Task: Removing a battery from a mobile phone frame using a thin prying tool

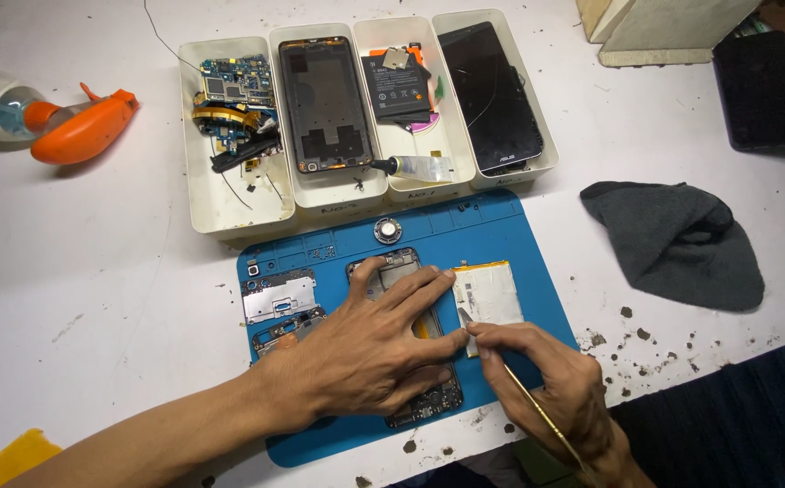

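Observation:
My left hand (pixel 370 348) lies flat, fingers spread, on an opened phone frame (pixel 428 407) on the blue work mat (pixel 492 226). My right hand (pixel 559 380) grips a thin metal pry tool (pixel 537 411), whose tip touches the edge of a silver battery (pixel 492 291) that is lifted partly to the right of the phone. A metal shield plate (pixel 279 296) and a small circuit board (pixel 286 327) lie on the mat left of my left hand.
Several white trays (pixel 230 212) behind the mat hold circuit boards, a phone back frame (pixel 324 104), a black battery (pixel 397 86), a glue tube and a cracked screen (pixel 492 95). A spray bottle (pixel 40 113) lies far left, a grey cloth (pixel 681 239) right.

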